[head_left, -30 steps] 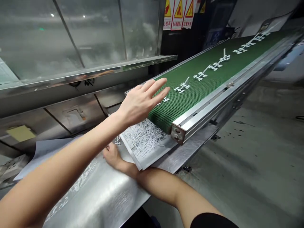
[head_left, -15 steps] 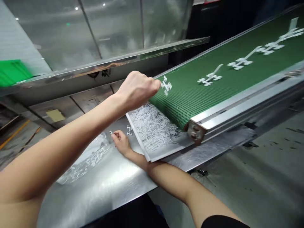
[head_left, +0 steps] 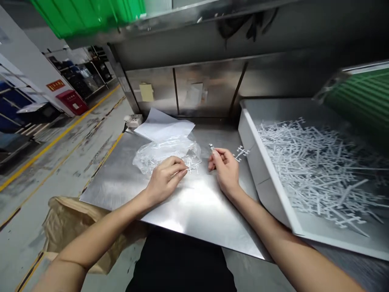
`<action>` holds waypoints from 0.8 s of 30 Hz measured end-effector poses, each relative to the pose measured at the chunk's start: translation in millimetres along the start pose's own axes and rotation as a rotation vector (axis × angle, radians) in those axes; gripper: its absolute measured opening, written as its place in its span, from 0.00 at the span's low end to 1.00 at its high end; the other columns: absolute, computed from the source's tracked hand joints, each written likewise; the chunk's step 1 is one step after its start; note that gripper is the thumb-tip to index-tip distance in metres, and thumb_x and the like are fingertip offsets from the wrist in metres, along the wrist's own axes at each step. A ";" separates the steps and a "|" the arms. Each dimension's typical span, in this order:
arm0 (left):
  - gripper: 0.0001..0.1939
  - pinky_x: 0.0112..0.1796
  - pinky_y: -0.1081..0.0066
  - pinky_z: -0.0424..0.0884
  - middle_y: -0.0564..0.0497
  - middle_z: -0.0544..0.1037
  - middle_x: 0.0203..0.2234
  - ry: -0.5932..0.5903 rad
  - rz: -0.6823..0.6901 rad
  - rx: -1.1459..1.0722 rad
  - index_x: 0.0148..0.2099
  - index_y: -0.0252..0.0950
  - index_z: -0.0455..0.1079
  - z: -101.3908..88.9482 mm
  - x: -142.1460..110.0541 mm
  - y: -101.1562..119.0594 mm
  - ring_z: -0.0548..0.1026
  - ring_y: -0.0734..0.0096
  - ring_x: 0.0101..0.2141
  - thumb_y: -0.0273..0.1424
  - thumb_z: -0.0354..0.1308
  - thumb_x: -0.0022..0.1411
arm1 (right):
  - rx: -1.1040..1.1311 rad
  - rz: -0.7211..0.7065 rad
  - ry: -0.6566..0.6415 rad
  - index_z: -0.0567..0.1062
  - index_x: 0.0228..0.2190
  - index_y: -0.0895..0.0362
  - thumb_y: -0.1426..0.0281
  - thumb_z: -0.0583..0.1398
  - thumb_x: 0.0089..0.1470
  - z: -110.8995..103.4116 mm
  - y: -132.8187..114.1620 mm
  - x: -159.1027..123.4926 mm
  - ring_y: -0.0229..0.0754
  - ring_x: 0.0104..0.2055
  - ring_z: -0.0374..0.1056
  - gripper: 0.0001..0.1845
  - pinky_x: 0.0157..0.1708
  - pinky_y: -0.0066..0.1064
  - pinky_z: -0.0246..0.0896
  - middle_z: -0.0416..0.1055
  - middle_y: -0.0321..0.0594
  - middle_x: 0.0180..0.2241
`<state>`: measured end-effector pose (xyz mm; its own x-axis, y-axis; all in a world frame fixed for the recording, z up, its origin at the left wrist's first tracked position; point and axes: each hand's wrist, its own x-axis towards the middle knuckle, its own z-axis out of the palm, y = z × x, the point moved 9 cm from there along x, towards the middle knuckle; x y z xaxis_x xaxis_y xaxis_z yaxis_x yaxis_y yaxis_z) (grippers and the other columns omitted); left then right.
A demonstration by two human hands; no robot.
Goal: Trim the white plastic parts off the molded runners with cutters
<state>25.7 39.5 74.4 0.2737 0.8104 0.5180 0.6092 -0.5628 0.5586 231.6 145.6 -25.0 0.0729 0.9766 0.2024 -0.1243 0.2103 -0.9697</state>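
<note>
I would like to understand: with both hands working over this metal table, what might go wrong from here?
If the small shiny tool in the right hand is sharp, it might nick the left hand, which is bare; its edge cannot be made out. The white branched piece at the left fingertips could snag on the clear plastic bag close behind it. The right hand might also knock the loose piece beside the tray.

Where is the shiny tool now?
In the head view, the shiny tool sticks out of the right hand, just right of centre, between the clear plastic and the pale tray.
</note>
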 end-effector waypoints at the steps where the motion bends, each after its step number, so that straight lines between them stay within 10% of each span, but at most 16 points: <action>1: 0.10 0.44 0.66 0.77 0.45 0.84 0.41 0.003 0.003 0.031 0.47 0.37 0.82 1.8 -4.5 -7.3 0.83 0.63 0.43 0.31 0.58 0.79 | -0.007 0.005 -0.008 0.74 0.44 0.54 0.49 0.68 0.64 0.3 -1.8 -1.8 0.37 0.24 0.69 0.22 0.25 0.31 0.65 0.75 0.34 0.31; 9: 0.06 0.31 0.70 0.76 0.51 0.88 0.34 0.002 0.118 0.150 0.48 0.34 0.80 22.2 -21.1 -37.0 0.86 0.67 0.30 0.25 0.61 0.76 | -0.092 0.005 -0.071 0.78 0.44 0.54 0.60 0.67 0.66 1.7 -22.9 -14.4 0.39 0.26 0.74 0.11 0.28 0.32 0.70 0.77 0.35 0.30; 24: 0.03 0.29 0.70 0.74 0.51 0.87 0.32 -0.012 0.221 0.185 0.46 0.34 0.76 29.2 -23.7 -26.4 0.84 0.70 0.28 0.23 0.62 0.74 | -0.249 0.077 -0.325 0.83 0.45 0.55 0.62 0.67 0.67 21.1 -13.4 -29.2 0.44 0.33 0.77 0.11 0.34 0.36 0.72 0.82 0.40 0.34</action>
<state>24.9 40.0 28.5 0.4230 0.6740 0.6057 0.6589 -0.6876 0.3049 210.3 115.3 -15.0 -0.2480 0.9610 0.1219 0.1286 0.1574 -0.9791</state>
